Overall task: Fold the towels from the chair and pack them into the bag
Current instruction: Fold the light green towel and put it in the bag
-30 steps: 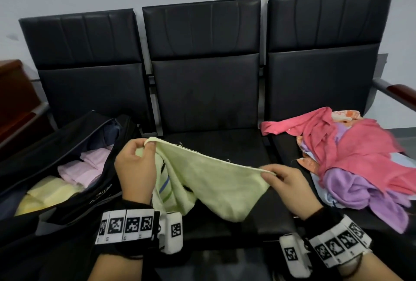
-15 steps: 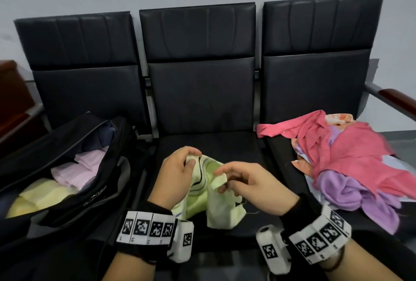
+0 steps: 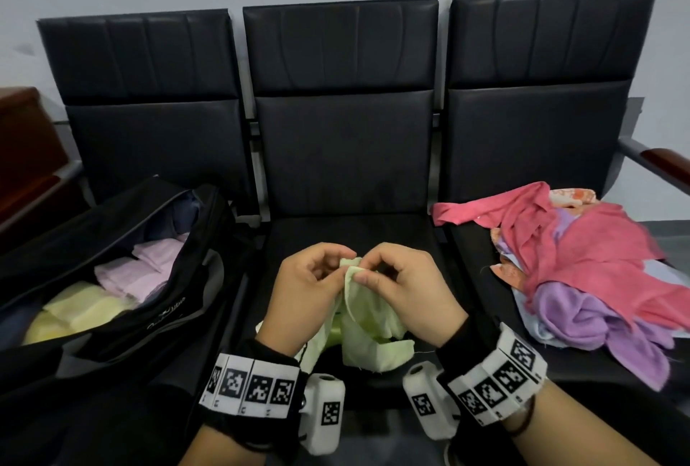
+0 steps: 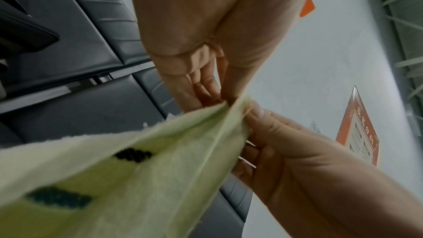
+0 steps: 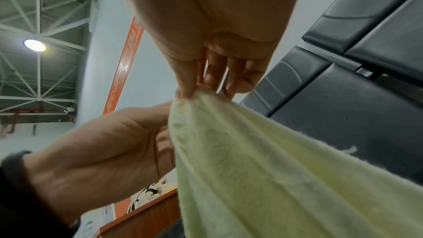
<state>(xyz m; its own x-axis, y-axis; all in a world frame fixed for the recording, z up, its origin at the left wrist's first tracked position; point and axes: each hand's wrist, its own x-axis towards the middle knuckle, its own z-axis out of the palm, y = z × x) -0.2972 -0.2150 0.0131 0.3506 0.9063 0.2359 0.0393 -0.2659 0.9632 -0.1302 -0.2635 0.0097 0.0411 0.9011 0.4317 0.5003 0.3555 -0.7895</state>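
Observation:
A pale green towel (image 3: 367, 320) with dark stitched marks hangs over the middle seat (image 3: 347, 234), its top corners brought together. My left hand (image 3: 310, 286) and right hand (image 3: 401, 284) meet there, each pinching the towel's upper edge between thumb and fingers. The left wrist view shows the towel (image 4: 128, 175) drawn up to my left fingertips (image 4: 225, 99), with my right hand (image 4: 297, 153) beside it. In the right wrist view the towel (image 5: 263, 166) hangs from my right fingertips (image 5: 194, 91). An open black bag (image 3: 123, 331) on the left seat holds folded pink and yellow towels.
A loose heap of pink, purple and patterned towels (image 3: 597, 271) covers the right seat. Black seat backs (image 3: 343, 107) stand behind. A wooden armrest (image 3: 668, 159) juts at the far right, and brown furniture (image 3: 22, 159) stands at the far left.
My hands, a second ago wide apart with the towel stretched between them, have come together at the middle, so the towel now hangs doubled from both pinches.

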